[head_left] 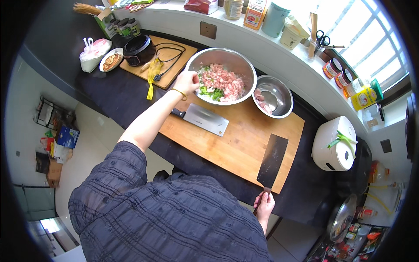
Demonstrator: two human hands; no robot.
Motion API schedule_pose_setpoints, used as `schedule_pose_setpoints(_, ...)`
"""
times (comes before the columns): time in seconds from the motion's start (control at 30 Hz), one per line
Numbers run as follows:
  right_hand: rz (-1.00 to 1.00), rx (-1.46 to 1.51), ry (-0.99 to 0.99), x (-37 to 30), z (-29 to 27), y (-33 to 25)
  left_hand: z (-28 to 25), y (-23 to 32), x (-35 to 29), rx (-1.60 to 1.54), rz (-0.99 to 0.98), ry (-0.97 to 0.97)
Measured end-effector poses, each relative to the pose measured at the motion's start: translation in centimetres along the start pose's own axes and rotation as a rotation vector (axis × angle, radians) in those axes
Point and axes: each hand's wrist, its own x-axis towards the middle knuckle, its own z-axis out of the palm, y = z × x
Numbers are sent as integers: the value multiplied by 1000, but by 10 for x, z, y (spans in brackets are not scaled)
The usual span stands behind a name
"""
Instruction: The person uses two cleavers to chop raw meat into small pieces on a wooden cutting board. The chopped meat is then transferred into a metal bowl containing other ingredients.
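Observation:
My left hand (187,82) is closed at the left rim of a large metal bowl (252,72), its fingers curled over the edge and partly hidden. Inside the bowl lie pink minced meat (224,81), chopped green onion (213,94) and pale chopped bits. With my right hand (264,205) I grip the dark handle of a cleaver (273,161), whose dark blade rests flat on the right part of the wooden cutting board (240,148). A second cleaver (205,119), with a shiny blade and black handle, lies on the board just below the bowl.
A smaller metal bowl (281,94) holds pieces of raw meat. Green onion stalks lie on a white rice cooker (334,144) at right. At far left are a smaller board (187,54), a black appliance (138,50), a plate (111,60) and a plastic bag (94,53). Jars line the windowsill.

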Motion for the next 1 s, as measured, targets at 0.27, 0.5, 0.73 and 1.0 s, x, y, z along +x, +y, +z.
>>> schedule_pose_setpoints(0.27,24,-48,46,1,16,-10,2,10,21,49,148,-167)
schedule_pose_setpoints(0.5,-23,-260,99,-8,8,-8,6,25,40,29,63,-295)
schedule_pose_setpoints(0.73,-46,-513,198,-6,-8,5,20,65,47,-5,98,-206)
schedule_pose_setpoints(1.0,-17,-551,234,8,-11,-4,152,187,38,-76,414,-378)
